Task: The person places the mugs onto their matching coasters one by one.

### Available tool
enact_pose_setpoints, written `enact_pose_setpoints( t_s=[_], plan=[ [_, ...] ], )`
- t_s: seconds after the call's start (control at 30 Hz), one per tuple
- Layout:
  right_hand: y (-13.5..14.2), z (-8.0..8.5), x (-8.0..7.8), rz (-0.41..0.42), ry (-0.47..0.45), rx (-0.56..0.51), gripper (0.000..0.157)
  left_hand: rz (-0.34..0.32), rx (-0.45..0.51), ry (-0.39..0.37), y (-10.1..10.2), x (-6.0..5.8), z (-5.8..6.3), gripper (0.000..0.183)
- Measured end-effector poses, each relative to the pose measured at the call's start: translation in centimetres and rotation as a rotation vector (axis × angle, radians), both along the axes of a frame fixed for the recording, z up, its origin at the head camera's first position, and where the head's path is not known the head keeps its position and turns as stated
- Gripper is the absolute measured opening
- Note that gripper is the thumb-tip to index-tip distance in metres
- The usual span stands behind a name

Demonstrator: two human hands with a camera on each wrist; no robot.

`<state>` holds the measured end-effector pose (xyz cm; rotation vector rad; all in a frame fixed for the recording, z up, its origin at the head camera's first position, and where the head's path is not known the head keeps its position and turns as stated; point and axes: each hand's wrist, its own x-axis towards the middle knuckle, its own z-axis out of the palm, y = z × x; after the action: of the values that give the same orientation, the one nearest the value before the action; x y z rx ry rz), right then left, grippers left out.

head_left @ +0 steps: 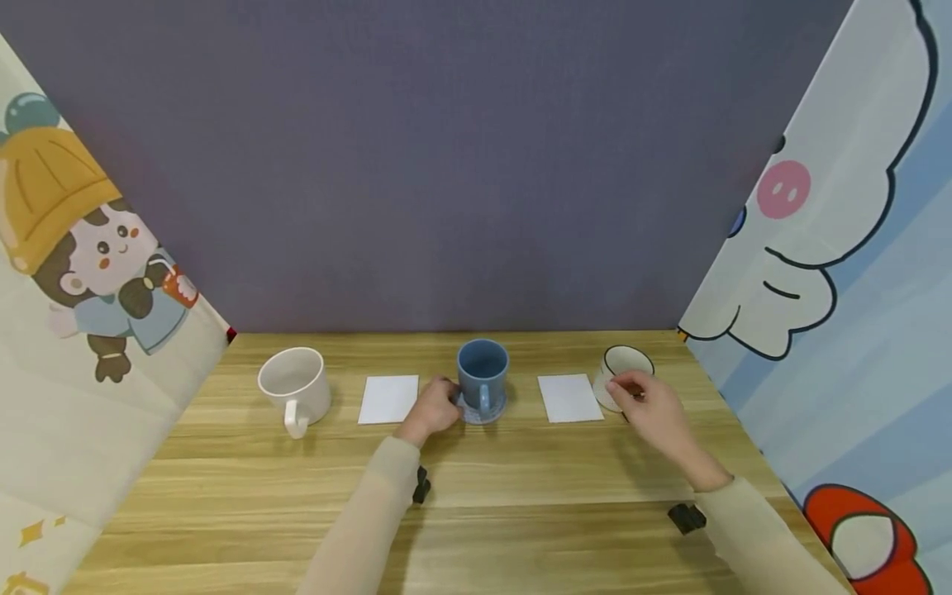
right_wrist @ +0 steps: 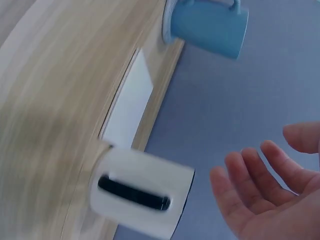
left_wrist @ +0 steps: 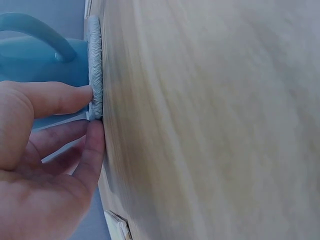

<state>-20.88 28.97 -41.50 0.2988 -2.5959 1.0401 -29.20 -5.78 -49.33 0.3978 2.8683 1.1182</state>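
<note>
A blue mug [head_left: 472, 387] stands upright on a round woven coaster [head_left: 494, 411] at the middle of the table. My left hand [head_left: 434, 408] is at the coaster's left side. In the left wrist view, its thumb and fingertips pinch the edge of the coaster [left_wrist: 96, 65], just below the mug. Over the right part of the table, my right hand [head_left: 654, 413] hovers by a white mug with a black rim [head_left: 605, 395]. The right wrist view shows that hand's fingers loosely bent with nothing in them, apart from the white mug and its black handle [right_wrist: 132, 191].
A white square [head_left: 389, 400] lies left of the blue mug, and a second white square [head_left: 570, 398] lies between the blue mug and the black-rimmed one. Farther left stands a larger white mug [head_left: 308, 392], handle toward me. A dark grey panel [head_left: 446, 165] closes off the table's back.
</note>
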Motion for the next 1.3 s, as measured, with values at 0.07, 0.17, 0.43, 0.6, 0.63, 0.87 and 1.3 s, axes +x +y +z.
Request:
enact_pose_setpoints(
  t_s=[0.07,0.17,0.43,0.6,0.63,0.87,1.3],
  plan=[
    [0.8,0.0,0.0,-0.018,-0.004,0.012,0.022,-0.001,0.001,0.008,0.1,0.0,0.1,0.03],
    [2.0,-0.3,0.1,-0.036,-0.013,0.01,0.024,-0.001,0.0,0.01,0.1,0.0,0.0,0.03],
    [3.7,-2.2,-0.2,-0.125,-0.003,-0.035,0.027,0.003,-0.006,-0.004,0.1,-0.1,-0.3,0.031],
    [4.0,-3.4,-0.3,-0.228,-0.017,-0.065,0.031,-0.003,-0.014,0.007,0.0,-0.1,-0.4,0.031],
    [4.0,-3.6,-0.3,-0.247,-0.029,-0.081,0.032,-0.002,-0.015,0.009,0.0,-0.1,-0.5,0.031],
    [3.9,-5.1,-0.6,-0.325,-0.151,-0.242,0.04,0.004,-0.018,0.006,0.0,0.0,-0.3,0.032],
    [4.2,-7.2,-2.4,-0.152,-0.381,-0.705,0.042,0.014,-0.009,0.019,0.1,-0.1,-0.4,0.028]
  ],
)
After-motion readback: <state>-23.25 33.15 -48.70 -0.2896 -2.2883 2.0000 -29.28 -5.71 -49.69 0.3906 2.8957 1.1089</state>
